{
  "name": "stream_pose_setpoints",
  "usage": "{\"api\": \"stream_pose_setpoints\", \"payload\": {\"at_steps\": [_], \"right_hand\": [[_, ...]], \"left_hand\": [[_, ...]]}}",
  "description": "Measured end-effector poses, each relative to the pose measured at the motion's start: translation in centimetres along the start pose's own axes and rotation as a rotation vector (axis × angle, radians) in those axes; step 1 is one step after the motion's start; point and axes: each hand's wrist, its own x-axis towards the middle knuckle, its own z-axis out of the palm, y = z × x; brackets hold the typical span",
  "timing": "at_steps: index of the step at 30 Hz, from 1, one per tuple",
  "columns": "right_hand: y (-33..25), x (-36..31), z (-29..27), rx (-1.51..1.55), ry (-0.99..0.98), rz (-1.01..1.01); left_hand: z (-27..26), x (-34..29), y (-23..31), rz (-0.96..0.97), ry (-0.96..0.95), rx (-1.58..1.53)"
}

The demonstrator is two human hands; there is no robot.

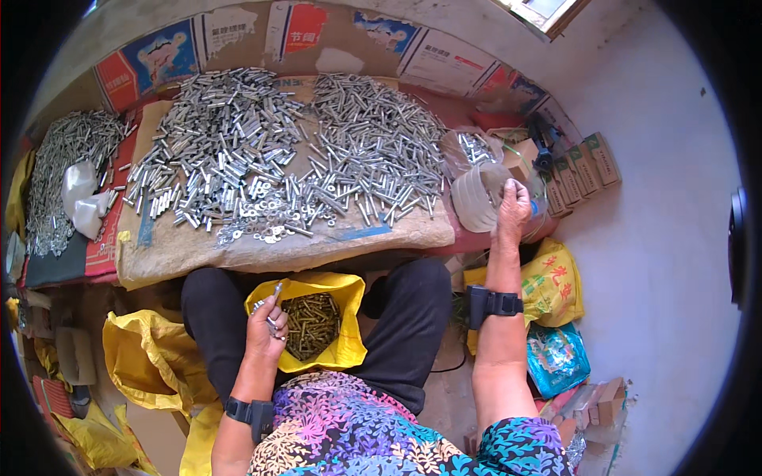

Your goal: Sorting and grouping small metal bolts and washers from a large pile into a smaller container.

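Note:
My left hand (268, 324) is closed around several short silver metal tubes, some poking out between the fingers. It is just over the left rim of a yellow woven bag (354, 301) between my knees, which holds many brass-coloured bolts (311, 327). My right hand (514, 208) reaches far right, its fingers pinched together over a cut-open clear plastic jug (470, 200). Whatever those fingers hold is too small to make out. Ahead of me, two big heaps of silver metal tubes (230, 131) cover a cardboard-topped surface (349, 243), with flat washers (274, 232) along the near edge.
Another metal heap (67, 170) with clear plastic bags (86, 198) lies far left. Small cardboard boxes (586, 170) stand against the right wall. A second yellow bag (147, 353) sits by my left leg; a yellow bag (552, 285) and teal package (558, 358) lie right.

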Motion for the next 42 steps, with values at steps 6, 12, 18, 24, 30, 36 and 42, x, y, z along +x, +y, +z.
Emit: {"api": "stream_pose_setpoints", "payload": {"at_steps": [6,12,18,24,30,36,42], "right_hand": [[0.4,-3.5,1.9,0.275,-0.102,0.241],[0.0,-6.0,3.4,0.339,-0.126,0.279],[0.1,-0.7,-0.3,-0.322,0.118,-0.16],[1.7,0.5,-1.7,-0.516,0.002,-0.314],[-0.8,-9.8,6.3,-0.281,-0.49,-0.302],[-3.2,-18.2,12.7,-0.225,-0.82,-0.294],[-2.8,-19.8,14.8,-0.44,-0.771,-0.418]], "left_hand": [[-0.2,0.1,0.0,-0.001,0.011,-0.002],[0.1,-0.1,0.0,0.011,0.039,0.011],[-0.3,-0.4,0.4,0.012,0.033,0.007],[-0.6,0.3,-0.3,-0.009,0.019,0.004],[0.2,0.1,-0.3,-0.003,0.055,0.004],[0.1,0.0,0.0,0.0,0.059,-0.012],[-0.3,0.1,0.1,-0.007,0.064,-0.016]]}}
